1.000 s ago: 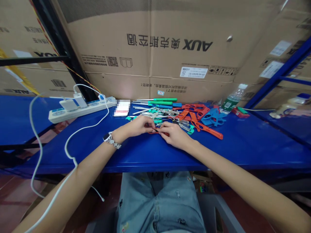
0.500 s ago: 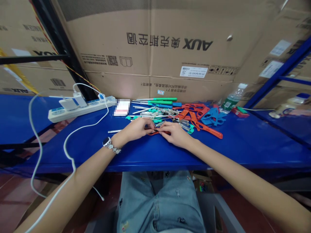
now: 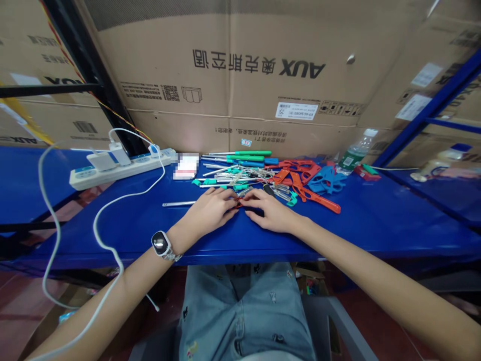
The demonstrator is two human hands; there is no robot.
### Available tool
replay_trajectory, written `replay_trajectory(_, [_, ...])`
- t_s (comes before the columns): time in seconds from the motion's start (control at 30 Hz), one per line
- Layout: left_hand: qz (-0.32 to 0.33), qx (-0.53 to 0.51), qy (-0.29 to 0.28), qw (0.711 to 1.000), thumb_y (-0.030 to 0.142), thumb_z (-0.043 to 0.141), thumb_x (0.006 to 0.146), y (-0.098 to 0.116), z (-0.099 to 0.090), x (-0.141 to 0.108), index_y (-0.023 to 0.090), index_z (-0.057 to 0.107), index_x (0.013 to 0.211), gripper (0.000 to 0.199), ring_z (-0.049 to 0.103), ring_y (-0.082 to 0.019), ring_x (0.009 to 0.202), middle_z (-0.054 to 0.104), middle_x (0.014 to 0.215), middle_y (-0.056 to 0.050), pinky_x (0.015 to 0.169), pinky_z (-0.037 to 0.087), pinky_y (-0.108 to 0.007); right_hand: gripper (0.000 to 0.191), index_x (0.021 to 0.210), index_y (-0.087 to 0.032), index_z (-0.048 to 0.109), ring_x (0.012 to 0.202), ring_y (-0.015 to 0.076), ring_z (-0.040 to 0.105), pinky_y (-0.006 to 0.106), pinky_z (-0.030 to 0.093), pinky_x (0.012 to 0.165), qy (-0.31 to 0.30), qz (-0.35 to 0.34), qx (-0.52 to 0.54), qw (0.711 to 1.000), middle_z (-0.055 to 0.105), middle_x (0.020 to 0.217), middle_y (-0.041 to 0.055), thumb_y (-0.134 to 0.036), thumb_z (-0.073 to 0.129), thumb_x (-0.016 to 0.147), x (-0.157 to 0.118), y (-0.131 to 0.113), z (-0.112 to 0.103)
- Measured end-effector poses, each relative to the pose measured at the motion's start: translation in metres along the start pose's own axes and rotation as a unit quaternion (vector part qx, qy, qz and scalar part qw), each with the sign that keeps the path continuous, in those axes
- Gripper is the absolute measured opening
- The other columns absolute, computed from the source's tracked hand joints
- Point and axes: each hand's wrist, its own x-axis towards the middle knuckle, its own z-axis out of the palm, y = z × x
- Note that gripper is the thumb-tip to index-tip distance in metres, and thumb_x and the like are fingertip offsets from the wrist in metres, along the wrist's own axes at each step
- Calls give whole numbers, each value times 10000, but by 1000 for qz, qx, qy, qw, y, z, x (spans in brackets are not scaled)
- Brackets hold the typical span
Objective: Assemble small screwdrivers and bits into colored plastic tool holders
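Note:
My left hand (image 3: pixel 212 210) rests low over the blue table with its fingers curled in. My right hand (image 3: pixel 270 211) faces it from the other side, fingers bent and thumb below them. Both hands' fingertips meet at a small, thin red-and-dark piece (image 3: pixel 239 201), mostly hidden by the fingers, so its kind is unclear. To the left of my left hand, a silvery rod (image 3: pixel 178 204) lies on the table. Just behind the hands is a pile of metal-shafted tools with green parts (image 3: pixel 221 179). Several orange-red plastic pieces (image 3: pixel 315 198) lie to the right.
A white power strip (image 3: pixel 112 170) with chargers stands at the left, its white cable (image 3: pixel 108 200) looping across the table and my left arm. Blue plastic pieces (image 3: pixel 326 180) and a green-labelled bottle (image 3: pixel 355 153) are at the right. A large cardboard box (image 3: pixel 255 30) stands behind.
Both hands have settled slightly lower, and their thumbs have moved away from the fingertip pinch. My left wrist has turned, showing more of the watch face. The view has shifted slightly.

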Motion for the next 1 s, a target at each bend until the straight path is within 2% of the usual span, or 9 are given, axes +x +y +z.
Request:
replay_trajectory(0.13, [12, 55, 23, 998, 255, 596, 1000, 4, 2, 1, 164, 768, 1040, 199, 610, -283, 1035, 667, 1098, -121, 853, 507, -423, 310, 1238, -182, 720, 1183, 252, 608, 485, 496, 1090, 1, 6, 11, 1000, 623, 1231, 139, -201, 584, 960, -1, -2, -1])
replay_trajectory(0.2, [15, 42, 26, 999, 241, 592, 1002, 4, 4, 3, 157, 771, 997, 197, 605, -256, 977, 654, 1047, -112, 824, 510, -395, 311, 1233, -186, 720, 1170, 242, 614, 471, 498, 1078, -7, 6, 17, 1000, 633, 1229, 133, -180, 560, 966, 1, -3, -4])
replay_trajectory(0.33, [14, -2, 32, 999, 234, 584, 1006, 1, 6, 6, 167, 767, 893, 225, 592, -218, 895, 639, 971, -84, 774, 505, -352, 297, 1127, -177, 750, 1009, 211, 653, 414, 538, 959, -18, 37, -3, 999, 681, 1099, 105, -122, 506, 967, 17, 2, -15])
replay_trajectory(0.4, [12, -14, 40, 999, 235, 575, 1009, 0, 7, 6, 167, 763, 872, 242, 588, -214, 884, 638, 958, -80, 763, 502, -348, 273, 1087, -162, 753, 1053, 234, 637, 421, 513, 977, -4, 49, -56, 997, 682, 1091, 111, -101, 537, 933, 31, 8, -21])
replay_trajectory(0.5, [8, -24, 50, 998, 249, 566, 1015, 0, 9, 5, 170, 760, 870, 255, 585, -210, 878, 637, 956, -76, 758, 502, -345, 247, 1072, -166, 763, 1118, 276, 624, 413, 486, 984, -80, 57, -131, 986, 712, 1103, 117, -115, 628, 871, 54, 17, -27])
replay_trajectory(0.6, [6, -22, 56, 998, 267, 564, 1017, -1, 10, 4, 175, 758, 869, 261, 584, -208, 868, 631, 948, -73, 750, 503, -343, 242, 1001, -195, 780, 974, 260, 671, 351, 495, 816, -157, 81, -169, 970, 753, 1012, 91, -108, 650, 816, 73, 17, -33])
replay_trajectory(0.7, [5, -20, 57, 998, 267, 579, 1009, -2, 10, 2, 176, 757, 872, 242, 587, -213, 868, 630, 944, -71, 744, 507, -345, 214, 916, -201, 777, 814, 226, 675, 304, 437, 656, -195, 109, -179, 958, 760, 888, 70, -102, 659, 768, 82, 12, -37])
replay_trajectory(0.83, [0, -23, 56, 998, 250, 599, 998, -1, 8, 1, 176, 755, 889, 204, 591, -219, 869, 636, 944, -69, 743, 514, -353, 162, 895, -186, 761, 797, 204, 668, 292, 428, 658, -167, 114, -152, 967, 764, 912, 70, -115, 690, 768, 77, 7, -43])
replay_trajectory(1.0, [0, -21, 64, 998, 254, 568, 1014, 2, 7, 0, 174, 753, 864, 252, 589, -226, 890, 640, 986, -89, 760, 526, -366, 103, 924, -185, 768, 866, 210, 667, 309, 447, 757, -112, 86, -111, 984, 754, 926, 69, -171, 674, 884, 48, 3, -43])
